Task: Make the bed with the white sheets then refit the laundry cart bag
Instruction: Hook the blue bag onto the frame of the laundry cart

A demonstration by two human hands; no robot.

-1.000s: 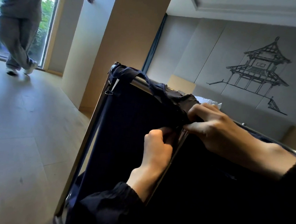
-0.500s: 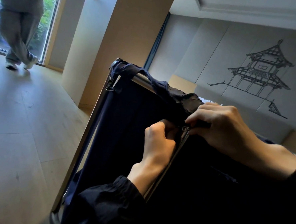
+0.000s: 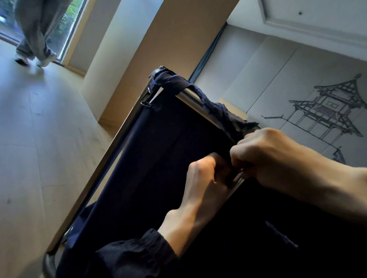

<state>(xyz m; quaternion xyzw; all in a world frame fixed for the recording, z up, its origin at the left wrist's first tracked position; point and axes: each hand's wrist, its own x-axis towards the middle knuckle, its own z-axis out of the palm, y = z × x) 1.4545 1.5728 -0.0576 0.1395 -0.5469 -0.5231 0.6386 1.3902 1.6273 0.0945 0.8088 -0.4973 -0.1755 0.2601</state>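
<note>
A dark navy laundry cart bag (image 3: 166, 159) hangs inside a chrome cart frame (image 3: 191, 97); its top edge is draped over the far rail and tied at the far corner. At the near corner of the frame my left hand (image 3: 206, 176) pinches the bag's fabric against the rail from below. Just above it, my right hand (image 3: 263, 152) grips the frayed top edge of the bag with curled fingers. The two hands touch each other there. No bed or white sheets show in the head view.
A wooden floor (image 3: 27, 150) stretches to the left of the cart. Another person (image 3: 39, 22) stands at the window at the far left, one hand on a beige pillar (image 3: 153, 51). A wall with a pagoda drawing (image 3: 328, 113) rises behind the cart.
Both hands stayed at the frame's near corner. My right hand curled tighter over the bag's edge and moved closer to my left. The person at the window shifted their feet.
</note>
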